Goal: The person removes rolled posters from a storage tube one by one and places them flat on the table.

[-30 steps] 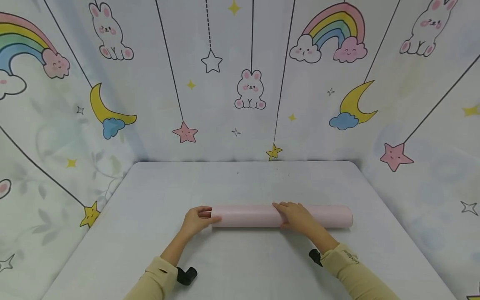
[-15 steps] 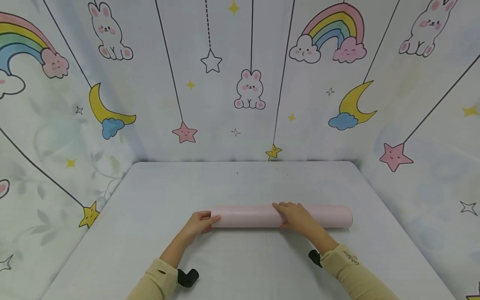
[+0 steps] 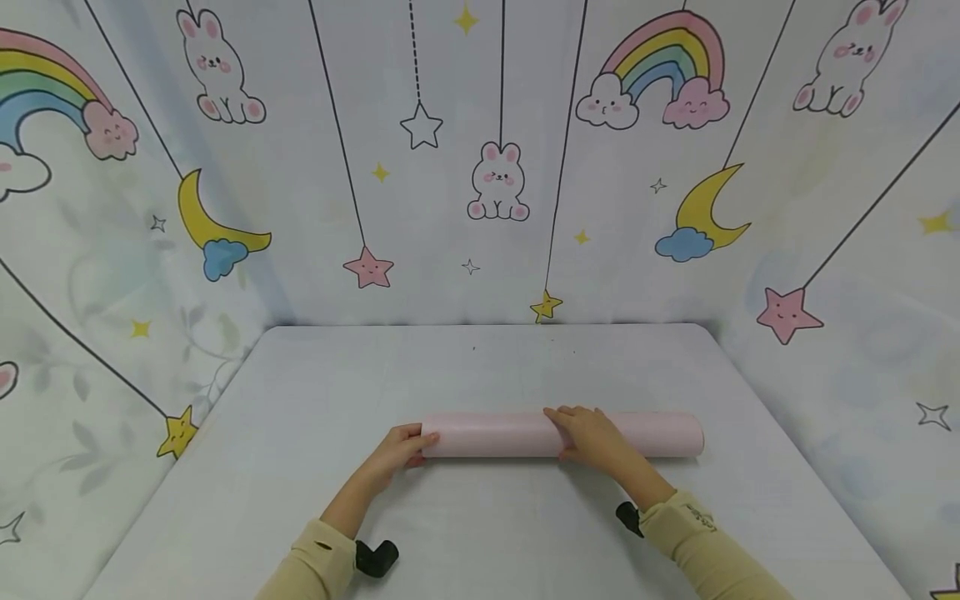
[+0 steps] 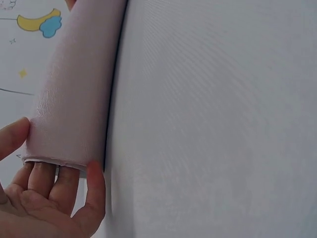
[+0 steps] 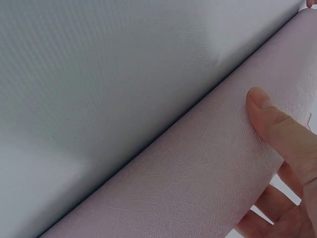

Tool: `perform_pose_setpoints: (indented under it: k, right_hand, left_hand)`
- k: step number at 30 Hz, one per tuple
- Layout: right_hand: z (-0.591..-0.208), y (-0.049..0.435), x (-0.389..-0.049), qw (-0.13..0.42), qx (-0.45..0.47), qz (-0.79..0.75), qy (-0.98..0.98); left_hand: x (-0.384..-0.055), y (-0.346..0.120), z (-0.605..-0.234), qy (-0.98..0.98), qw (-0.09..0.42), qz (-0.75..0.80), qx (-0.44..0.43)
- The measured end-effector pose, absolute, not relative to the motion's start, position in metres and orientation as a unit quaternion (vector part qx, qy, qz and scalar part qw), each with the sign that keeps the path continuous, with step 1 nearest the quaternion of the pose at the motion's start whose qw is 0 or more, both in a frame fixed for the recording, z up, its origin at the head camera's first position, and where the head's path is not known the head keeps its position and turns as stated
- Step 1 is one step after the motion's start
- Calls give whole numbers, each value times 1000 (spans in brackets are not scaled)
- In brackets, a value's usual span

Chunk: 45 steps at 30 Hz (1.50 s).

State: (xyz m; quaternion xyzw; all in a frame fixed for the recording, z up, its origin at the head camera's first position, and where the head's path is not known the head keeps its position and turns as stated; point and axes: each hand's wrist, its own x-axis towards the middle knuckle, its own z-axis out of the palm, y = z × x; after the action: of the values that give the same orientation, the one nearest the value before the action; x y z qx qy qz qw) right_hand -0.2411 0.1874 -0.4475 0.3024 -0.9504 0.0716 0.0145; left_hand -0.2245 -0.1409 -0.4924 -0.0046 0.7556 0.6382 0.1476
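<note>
A pale pink roll of finely wrinkled sheet (image 3: 487, 436) lies crosswise on the white table. My left hand (image 3: 396, 450) holds its left end: in the left wrist view, several fingers (image 4: 63, 183) reach into the hollow end while the thumb and another finger rest on the outside. Right of the roll's middle, my right hand (image 3: 595, 436) grips across it. The right wrist view has that thumb (image 5: 267, 114) lying on the pink surface (image 5: 173, 178), with the other fingers on the opposite side, partly hidden behind the roll.
The white tabletop (image 3: 337, 375) extends around the roll, with its back edge against a cartoon-printed cloth backdrop (image 3: 465, 208). Black wrist devices (image 3: 377, 558) stick out from both beige sleeves (image 3: 311, 560).
My left hand has shifted slightly down and closer around the roll's end, its fingers less spread above it. The right hand and the roll stay in place.
</note>
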Motion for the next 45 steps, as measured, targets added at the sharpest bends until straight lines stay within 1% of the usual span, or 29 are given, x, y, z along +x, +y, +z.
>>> perform_pose_setpoints:
  k: [9,19,29,39,45]
  right_hand:
    - [-449,187,-241,10,283,76,-956]
    - [-451,188,-240,22,283,76,-956]
    - [-450,189,-239,22,288,77,-954]
    - [-451,189,-239,29,287,69,-955]
    - [-451,192,-239,33,289,71,-954]
  left_hand:
    - [-223,-144,-491,747,140,650,-8]
    - [-223,-149,-492,751,138,645,-25]
    - [-223,-155,-492,750,138,647,-9]
    - [-223,-155,-493,770,104,629,-22]
    - [-223,-155,-490,775,92,623,-41]
